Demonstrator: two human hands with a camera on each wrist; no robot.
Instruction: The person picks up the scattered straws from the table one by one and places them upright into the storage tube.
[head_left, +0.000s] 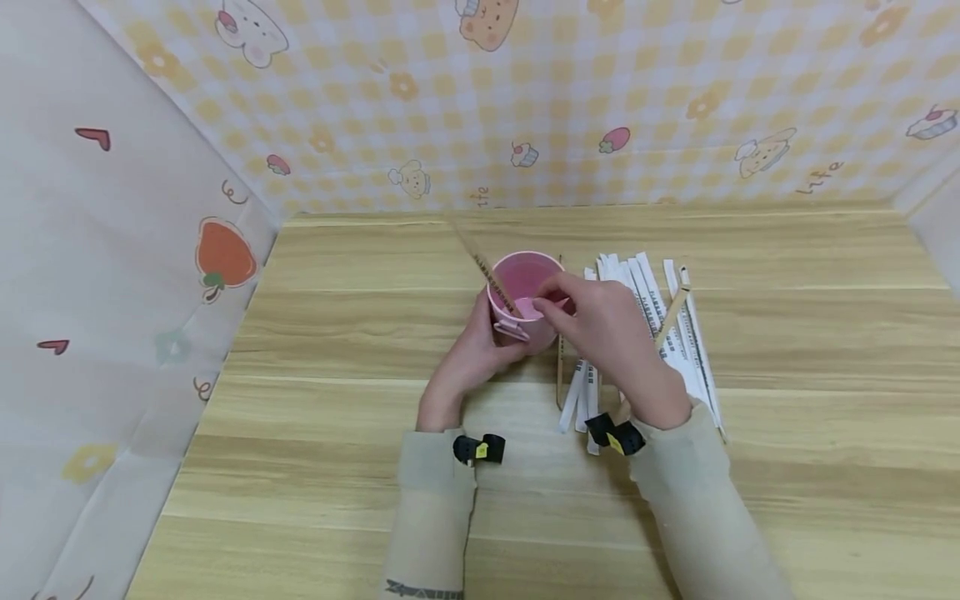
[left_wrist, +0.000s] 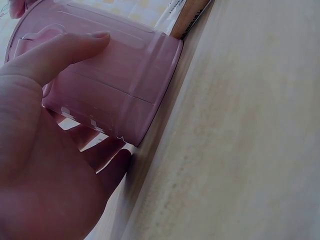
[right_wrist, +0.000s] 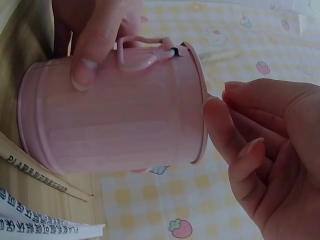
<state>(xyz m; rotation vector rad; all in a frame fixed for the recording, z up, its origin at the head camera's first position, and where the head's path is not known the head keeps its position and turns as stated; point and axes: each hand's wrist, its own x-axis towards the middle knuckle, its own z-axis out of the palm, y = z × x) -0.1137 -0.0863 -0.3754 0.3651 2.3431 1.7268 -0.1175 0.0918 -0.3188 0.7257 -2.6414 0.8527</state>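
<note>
A pink bucket with small wire handles stands upright on the table. My left hand holds it from the left, thumb and fingers round its wall, as the left wrist view shows. Inside leans a thin brown straw with dark print, its upper end blurred and sticking out past the rim to the left. Over the bucket's right rim is my right hand, fingers loosely bent. In the right wrist view this hand has its fingertips right at the rim and nothing between them.
Several white paper-wrapped straws lie in a pile right of the bucket, partly under my right forearm. A loose brown straw lies between bucket and pile, and another brown straw crosses the pile. Behind the wooden table hangs a patterned cloth.
</note>
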